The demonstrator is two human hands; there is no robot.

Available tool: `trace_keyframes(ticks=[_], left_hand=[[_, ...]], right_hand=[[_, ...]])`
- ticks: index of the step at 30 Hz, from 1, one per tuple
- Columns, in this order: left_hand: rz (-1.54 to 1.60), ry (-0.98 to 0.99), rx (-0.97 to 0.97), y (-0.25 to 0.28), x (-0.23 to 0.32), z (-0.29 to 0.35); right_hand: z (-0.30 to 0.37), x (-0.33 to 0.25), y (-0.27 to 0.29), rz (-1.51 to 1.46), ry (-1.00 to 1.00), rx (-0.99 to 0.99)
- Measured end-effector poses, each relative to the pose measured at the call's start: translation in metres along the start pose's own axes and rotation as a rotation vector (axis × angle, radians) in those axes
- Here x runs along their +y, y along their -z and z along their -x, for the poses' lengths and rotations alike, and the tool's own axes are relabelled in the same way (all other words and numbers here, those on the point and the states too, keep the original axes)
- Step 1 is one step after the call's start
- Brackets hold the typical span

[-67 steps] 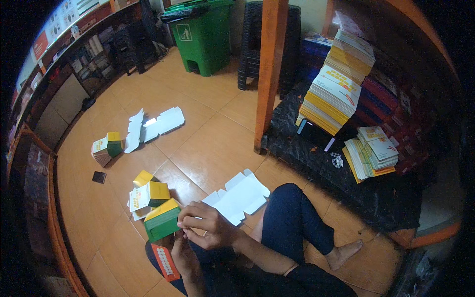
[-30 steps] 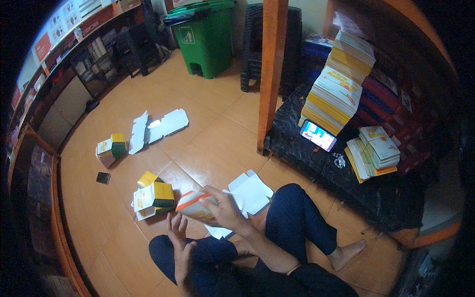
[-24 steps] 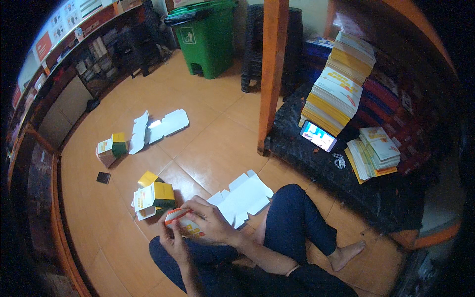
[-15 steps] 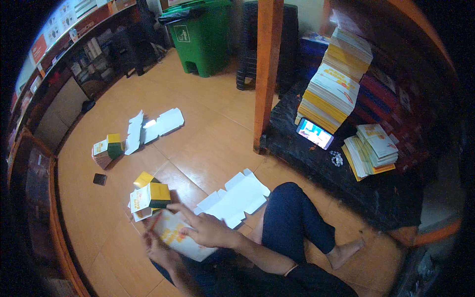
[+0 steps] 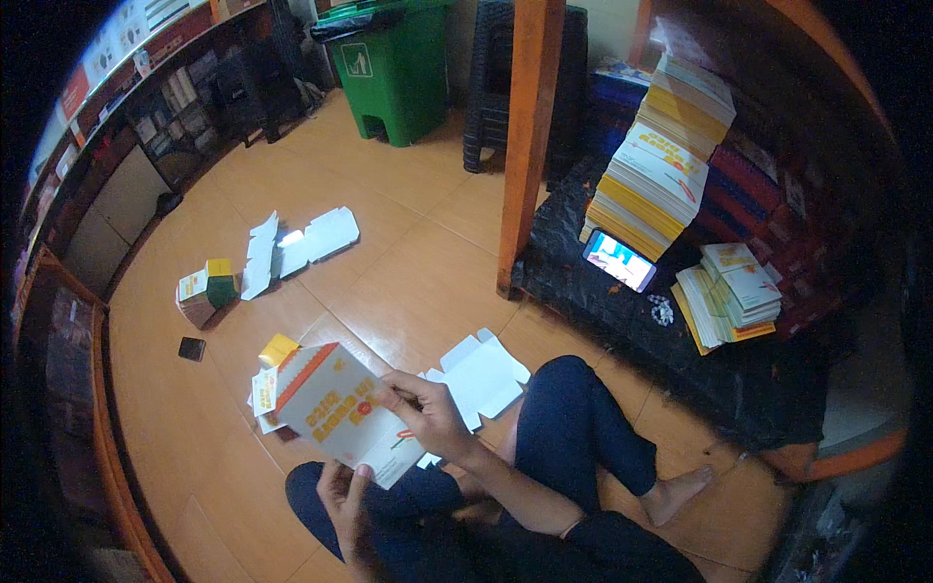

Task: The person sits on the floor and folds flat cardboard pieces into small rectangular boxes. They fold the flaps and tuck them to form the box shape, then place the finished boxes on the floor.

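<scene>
Both hands hold a white printed card carton [image 5: 335,408] with yellow lettering and an orange band along one edge; it tilts above my lap. My left hand [image 5: 345,496] pinches its lower edge, thumb on the printed face. The right-hand edge is gripped by my right hand [image 5: 428,413], thumb also on top. Whether the carton is flat or folded inside I cannot tell. Partly hidden behind it, a small bunch of white and yellow cartons [image 5: 264,394] sits on the floor. An unfolded white blank [image 5: 481,379] lies right of my right hand, near my knee.
Farther off lie more white blanks [image 5: 321,241], a green-and-yellow carton bunch [image 5: 206,290] and a small dark square [image 5: 191,349]. An orange post [image 5: 525,155] borders a black platform [image 5: 603,321] bearing a tall carton stack [image 5: 653,175], a smaller stack [image 5: 734,291] and a lit phone [image 5: 619,260]. A green bin [image 5: 394,83] stands behind.
The carton has been raised and turned so its printed face shows more fully, now covering part of the bunch behind. My left hand has shifted down and right to its lower edge.
</scene>
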State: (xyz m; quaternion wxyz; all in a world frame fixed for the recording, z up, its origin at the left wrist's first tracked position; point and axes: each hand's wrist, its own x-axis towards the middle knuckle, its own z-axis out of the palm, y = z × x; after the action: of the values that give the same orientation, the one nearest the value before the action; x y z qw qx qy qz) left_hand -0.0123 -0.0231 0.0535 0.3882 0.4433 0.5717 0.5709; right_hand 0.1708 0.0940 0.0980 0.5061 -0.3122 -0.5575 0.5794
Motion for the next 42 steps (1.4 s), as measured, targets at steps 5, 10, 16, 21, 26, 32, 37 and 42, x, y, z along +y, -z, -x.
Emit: trace_keyframes(ticks=[5, 10, 16, 21, 26, 32, 37, 42], left_hand=[[0.652, 0.195, 0.104, 0.039, -0.059, -0.027], [0.484, 0.114, 0.063, 0.038, -0.053, -0.03], [-0.008, -0.155, 0.04, 0.0, -0.018, -0.021], [0.347, 0.001, 0.18, 0.023, -0.031, -0.044], [0.337, -0.016, 0.276, 0.066, -0.081, -0.097], [0.29, 0.451, 0.227, 0.085, -0.138, -0.108], [0.17, 0.511, 0.242, 0.069, -0.155, -0.098], [0.142, 0.408, 0.147, 0.072, -0.167, -0.114]], right_hand=[[-0.001, -0.011, 0.002, 0.027, 0.303, -0.32], [-0.006, 0.002, 0.002, 0.13, 0.281, -0.314], [-0.01, 0.036, -0.001, 0.207, 0.157, -0.193], [-0.018, 0.089, -0.012, -0.212, -0.018, -0.231], [-0.003, 0.173, -0.009, 0.622, -0.1, -0.152], [0.04, 0.24, -0.03, 1.152, -0.216, -0.079], [0.047, 0.257, -0.044, 1.262, -0.194, -0.027], [0.043, 0.265, -0.041, 1.329, -0.142, -0.013]])
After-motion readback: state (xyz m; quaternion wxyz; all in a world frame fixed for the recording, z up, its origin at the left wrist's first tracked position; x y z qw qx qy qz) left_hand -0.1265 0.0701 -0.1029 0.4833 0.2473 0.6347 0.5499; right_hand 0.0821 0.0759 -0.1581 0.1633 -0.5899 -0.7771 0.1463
